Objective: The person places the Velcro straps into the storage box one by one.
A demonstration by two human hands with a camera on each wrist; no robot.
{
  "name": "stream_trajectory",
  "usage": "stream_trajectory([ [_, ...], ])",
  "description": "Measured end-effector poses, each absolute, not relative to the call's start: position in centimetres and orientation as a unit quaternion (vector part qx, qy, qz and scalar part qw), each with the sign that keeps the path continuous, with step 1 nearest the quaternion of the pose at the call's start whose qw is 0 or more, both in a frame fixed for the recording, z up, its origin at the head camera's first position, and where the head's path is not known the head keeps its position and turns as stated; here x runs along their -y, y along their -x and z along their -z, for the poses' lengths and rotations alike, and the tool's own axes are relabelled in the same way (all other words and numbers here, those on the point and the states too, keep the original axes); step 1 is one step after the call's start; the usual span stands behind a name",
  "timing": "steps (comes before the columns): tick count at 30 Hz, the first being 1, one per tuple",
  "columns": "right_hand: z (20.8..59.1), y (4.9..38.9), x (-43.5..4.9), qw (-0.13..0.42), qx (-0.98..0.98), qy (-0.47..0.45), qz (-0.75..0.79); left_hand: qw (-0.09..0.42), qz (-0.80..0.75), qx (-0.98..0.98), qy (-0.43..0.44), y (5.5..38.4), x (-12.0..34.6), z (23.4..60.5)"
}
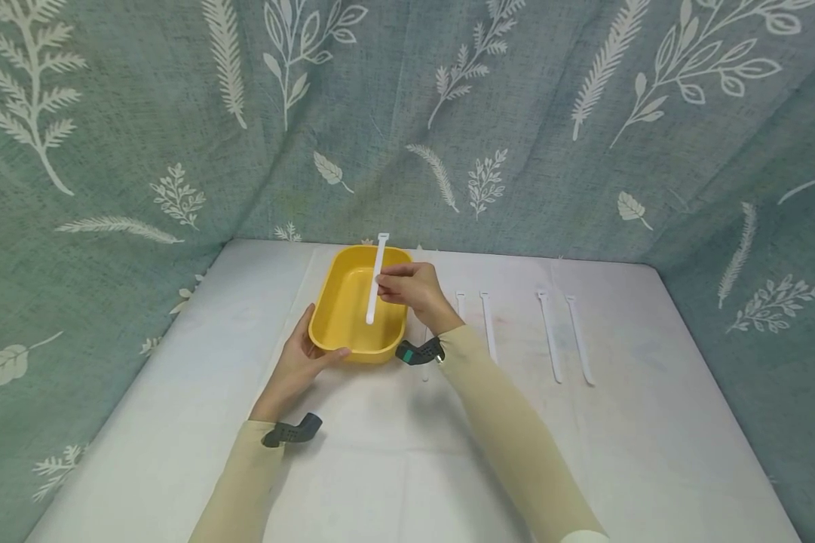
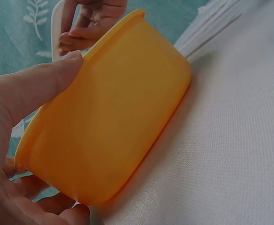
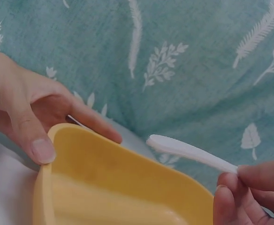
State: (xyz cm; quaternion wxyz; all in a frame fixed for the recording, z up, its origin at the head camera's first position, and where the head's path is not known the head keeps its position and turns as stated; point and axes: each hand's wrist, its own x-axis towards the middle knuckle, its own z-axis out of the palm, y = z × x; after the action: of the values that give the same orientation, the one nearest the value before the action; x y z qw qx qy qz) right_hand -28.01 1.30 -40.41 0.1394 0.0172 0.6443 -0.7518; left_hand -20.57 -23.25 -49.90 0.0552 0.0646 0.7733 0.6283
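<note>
Left hand [image 1: 298, 362] at 7 o'clock: our fingers grasp the tub [image 1: 358, 302] rim, thumb over the near edge. Right hand [image 1: 417, 290] pinches a strap [image 1: 375, 280] over the tub. Four straps [image 1: 562, 335] lie on the worktop [image 1: 651, 422] at 3 o'clock.

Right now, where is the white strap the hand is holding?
In the head view, the right hand pinches the white strap over the yellow tub, left of the straps on the table.
</note>
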Motion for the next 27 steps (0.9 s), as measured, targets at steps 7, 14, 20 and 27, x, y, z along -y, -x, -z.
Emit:
stream_trajectory([
  [7,41.1,28.4,-0.3,0.140,-0.641,-0.018,0.754,0.054,-0.629,-0.773,-0.066,20.5,23.2,49.8],
  [14,41.8,28.9,0.6,0.150,-0.642,-0.017,0.752,0.058,-0.628,-0.774,-0.060,20.6,23.1,49.8],
  [20,42.4,29.4,1.6,0.159,-0.646,-0.029,0.746,0.055,-0.627,-0.775,-0.059,20.6,23.2,49.8],
  [27,43.1,29.7,2.7,0.170,-0.660,-0.034,0.731,0.053,-0.622,-0.779,-0.064,20.5,23.3,49.7],
])
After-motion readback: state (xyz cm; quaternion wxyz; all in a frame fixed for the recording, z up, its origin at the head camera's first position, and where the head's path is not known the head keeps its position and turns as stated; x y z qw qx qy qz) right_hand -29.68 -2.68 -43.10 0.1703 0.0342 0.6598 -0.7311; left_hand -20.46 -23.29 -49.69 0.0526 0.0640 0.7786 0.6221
